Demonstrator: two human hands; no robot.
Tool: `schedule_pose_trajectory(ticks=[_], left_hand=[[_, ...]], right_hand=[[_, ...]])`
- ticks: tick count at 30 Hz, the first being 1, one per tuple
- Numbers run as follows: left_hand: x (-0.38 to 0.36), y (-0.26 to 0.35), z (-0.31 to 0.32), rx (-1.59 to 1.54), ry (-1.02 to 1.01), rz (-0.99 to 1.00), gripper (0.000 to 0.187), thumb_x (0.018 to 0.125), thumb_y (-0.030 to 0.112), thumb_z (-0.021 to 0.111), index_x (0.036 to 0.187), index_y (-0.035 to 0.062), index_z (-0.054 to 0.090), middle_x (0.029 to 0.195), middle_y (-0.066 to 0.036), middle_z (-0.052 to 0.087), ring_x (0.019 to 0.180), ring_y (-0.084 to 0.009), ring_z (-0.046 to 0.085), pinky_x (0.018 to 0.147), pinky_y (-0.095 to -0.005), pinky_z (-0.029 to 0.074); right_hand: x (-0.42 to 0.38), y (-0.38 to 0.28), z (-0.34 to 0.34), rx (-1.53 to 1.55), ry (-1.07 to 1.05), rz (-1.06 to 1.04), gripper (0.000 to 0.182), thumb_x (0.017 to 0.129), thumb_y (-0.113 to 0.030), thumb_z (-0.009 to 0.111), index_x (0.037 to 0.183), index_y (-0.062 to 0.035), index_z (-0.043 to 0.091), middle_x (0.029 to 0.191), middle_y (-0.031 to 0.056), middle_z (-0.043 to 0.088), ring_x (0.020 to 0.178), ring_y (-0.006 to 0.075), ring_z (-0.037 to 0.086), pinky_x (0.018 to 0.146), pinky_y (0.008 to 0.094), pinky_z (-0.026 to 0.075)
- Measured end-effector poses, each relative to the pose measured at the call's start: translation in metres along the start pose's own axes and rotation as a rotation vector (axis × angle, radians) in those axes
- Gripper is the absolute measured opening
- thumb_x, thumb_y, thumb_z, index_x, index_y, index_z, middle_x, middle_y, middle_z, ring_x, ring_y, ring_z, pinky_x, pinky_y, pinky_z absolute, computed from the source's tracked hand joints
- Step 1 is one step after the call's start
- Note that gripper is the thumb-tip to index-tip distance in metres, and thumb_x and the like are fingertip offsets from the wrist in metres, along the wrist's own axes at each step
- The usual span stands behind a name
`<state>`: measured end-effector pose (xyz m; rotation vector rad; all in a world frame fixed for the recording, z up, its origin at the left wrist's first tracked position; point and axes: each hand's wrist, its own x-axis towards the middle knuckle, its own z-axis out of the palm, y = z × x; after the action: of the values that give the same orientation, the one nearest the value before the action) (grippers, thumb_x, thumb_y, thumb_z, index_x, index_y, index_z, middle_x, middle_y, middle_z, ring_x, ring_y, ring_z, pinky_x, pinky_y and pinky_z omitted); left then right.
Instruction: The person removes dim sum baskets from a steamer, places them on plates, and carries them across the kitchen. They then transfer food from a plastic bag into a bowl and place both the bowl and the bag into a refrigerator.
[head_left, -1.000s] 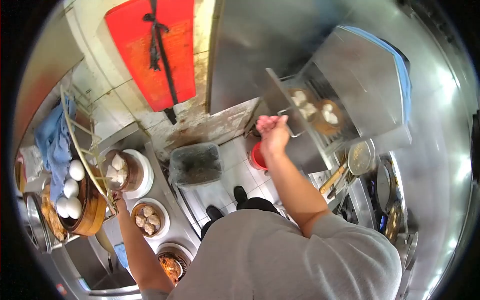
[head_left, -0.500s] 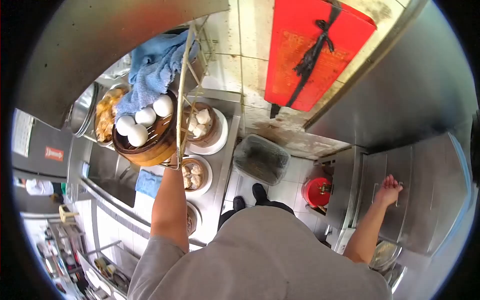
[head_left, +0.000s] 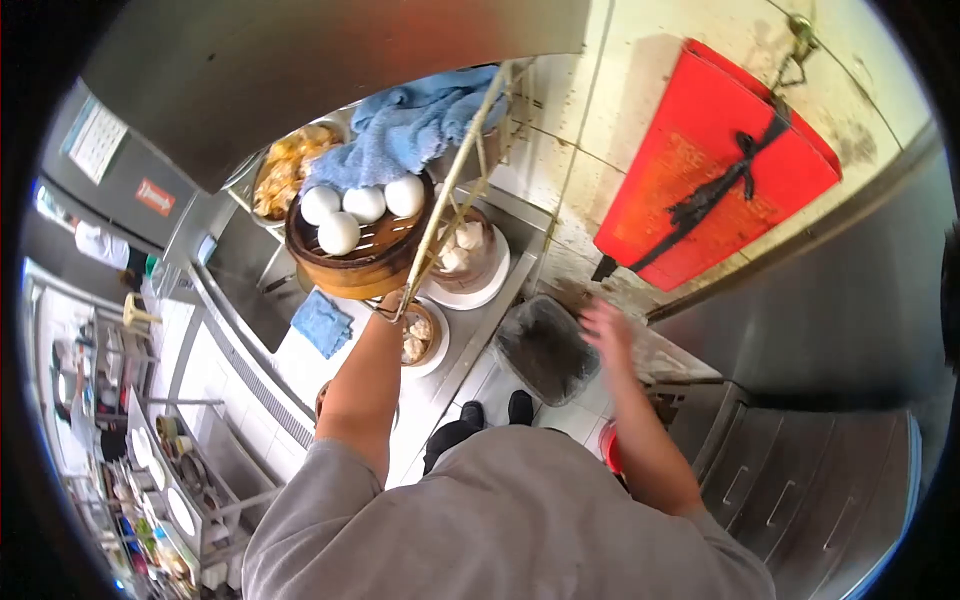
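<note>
Left hand: the left hand [head_left: 392, 303] is raised under the near edge of the bamboo steamer basket [head_left: 352, 268]; the fingers are mostly hidden behind the basket and a rack bar, so how far they close cannot be told, though the hand touches the basket's underside.
Right hand: the right hand [head_left: 606, 332] is blurred, fingers loosely spread, holding nothing, in the air over the grey bin [head_left: 545, 347], well apart from the basket.
Basket position: it sits above and just beyond the left hand, tilted a little, beside the slanted wire rack [head_left: 455, 180].
Basket look: round, low wall of brown bamboo, slatted floor; four smooth white buns [head_left: 364, 204] lie inside, touching one another.
Counter: the stainless counter [head_left: 470, 330] below carries a small steamer of pale dumplings [head_left: 418, 337] on a white plate, just beside the left wrist, and farther on a second steamer [head_left: 464, 250] on another white plate.
Cloths: a folded blue cloth [head_left: 322, 322] lies on the metal left of the forearm; a crumpled blue towel [head_left: 413, 125] hangs over the rack beyond the basket.
Far: a tray of fried golden pieces [head_left: 284, 172] is behind the buns; a red board [head_left: 725, 170] tied with black ribbon is on the tiled wall.
</note>
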<state>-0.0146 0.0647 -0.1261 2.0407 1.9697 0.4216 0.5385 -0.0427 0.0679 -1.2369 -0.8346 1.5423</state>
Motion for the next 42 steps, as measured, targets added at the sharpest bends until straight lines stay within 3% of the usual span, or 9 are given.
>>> schedule_pose_trajectory(ticks=[4, 14, 19, 22, 23, 26, 28, 32, 42], left_hand=[[-0.020, 0.033, -0.018, -0.120, 0.071, -0.046, 0.033, 0.089, 0.024, 0.066, 0.115, 0.0038, 0.070, 0.107, -0.023, 0.071, 0.108, -0.0399, 0.066, 0.092, -0.0466, 0.053], [-0.056, 0.119, -0.057, -0.343, 0.273, 0.103, 0.038, 0.093, 0.025, 0.067, 0.123, 0.0022, 0.066, 0.119, -0.024, 0.069, 0.115, -0.0370, 0.064, 0.098, -0.0439, 0.051], [-0.093, 0.243, -0.152, -0.557, 0.042, -0.323, 0.037, 0.095, 0.018, 0.061, 0.127, 0.0005, 0.063, 0.126, -0.030, 0.065, 0.118, -0.0449, 0.062, 0.101, -0.0466, 0.050], [-0.107, 0.252, -0.099, -0.660, 0.299, -0.358, 0.045, 0.096, 0.016, 0.059, 0.135, -0.0034, 0.049, 0.115, -0.032, 0.067, 0.109, -0.0490, 0.065, 0.096, -0.0492, 0.051], [-0.117, 0.249, -0.084, -0.486, 0.095, -0.352, 0.045, 0.096, 0.014, 0.059, 0.135, -0.0035, 0.043, 0.104, -0.032, 0.068, 0.104, -0.0472, 0.067, 0.092, -0.0495, 0.053], [-0.147, 0.273, -0.067, -0.685, 0.141, -0.283, 0.034, 0.098, 0.010, 0.057, 0.128, -0.0007, 0.046, 0.096, -0.025, 0.069, 0.087, -0.0368, 0.071, 0.078, -0.0474, 0.056], [-0.164, 0.292, -0.065, -0.874, 0.029, -0.377, 0.034, 0.099, 0.007, 0.056, 0.130, 0.0016, 0.043, 0.090, -0.018, 0.067, 0.073, -0.0292, 0.066, 0.067, -0.0411, 0.055], [-0.181, 0.315, -0.091, -1.113, -0.145, -0.508, 0.026, 0.104, 0.007, 0.051, 0.128, 0.0053, 0.042, 0.081, -0.006, 0.062, 0.060, -0.0109, 0.058, 0.050, -0.0275, 0.050], [-0.207, 0.293, -0.119, -1.265, -0.324, -0.366, 0.034, 0.102, 0.009, 0.056, 0.135, 0.0066, 0.046, 0.102, -0.011, 0.069, 0.077, -0.0174, 0.068, 0.061, -0.0318, 0.057]], right_hand=[[0.099, 0.029, 0.135, -0.171, -0.300, -0.019, 0.078, 0.102, -0.062, 0.049, 0.161, -0.0124, 0.035, 0.165, 0.0124, 0.035, 0.153, 0.0289, 0.029, 0.121, 0.0531, 0.025], [0.111, 0.023, 0.165, -0.081, -0.298, 0.233, 0.106, 0.093, -0.084, 0.041, 0.165, -0.0095, 0.021, 0.172, 0.0085, 0.020, 0.159, 0.0282, 0.013, 0.123, 0.0570, 0.011], [0.094, 0.041, 0.126, 0.074, -0.253, 0.156, 0.082, 0.103, -0.066, 0.047, 0.159, -0.0072, 0.036, 0.161, 0.0087, 0.040, 0.150, 0.0251, 0.034, 0.121, 0.0489, 0.024], [0.044, 0.027, 0.110, 0.305, -0.088, 0.162, 0.066, 0.103, -0.047, 0.056, 0.156, -0.0125, 0.039, 0.159, 0.0084, 0.043, 0.146, 0.0273, 0.041, 0.117, 0.0492, 0.033], [0.032, 0.037, 0.098, 0.301, -0.093, 0.171, 0.066, 0.103, -0.047, 0.056, 0.156, -0.0125, 0.039, 0.159, 0.0084, 0.043, 0.146, 0.0273, 0.041, 0.117, 0.0492, 0.033], [0.012, 0.081, 0.046, 0.380, -0.345, 0.390, 0.061, 0.089, -0.015, 0.050, 0.148, -0.0024, 0.044, 0.141, 0.0151, 0.059, 0.128, 0.0328, 0.059, 0.098, 0.0511, 0.054], [-0.020, 0.076, 0.038, 0.245, -0.453, 0.468, 0.063, 0.084, -0.010, 0.051, 0.145, 0.0043, 0.043, 0.133, 0.0254, 0.061, 0.111, 0.0426, 0.067, 0.089, 0.0517, 0.059], [-0.042, 0.081, 0.024, 0.249, -0.616, 0.625, 0.059, 0.094, -0.015, 0.063, 0.148, -0.0013, 0.042, 0.132, 0.0197, 0.064, 0.112, 0.0381, 0.069, 0.082, 0.0480, 0.063], [-0.119, 0.023, 0.084, 0.242, -0.504, 0.519, 0.055, 0.090, -0.001, 0.075, 0.139, 0.0036, 0.051, 0.118, 0.0193, 0.070, 0.094, 0.0304, 0.075, 0.081, 0.0410, 0.065]])
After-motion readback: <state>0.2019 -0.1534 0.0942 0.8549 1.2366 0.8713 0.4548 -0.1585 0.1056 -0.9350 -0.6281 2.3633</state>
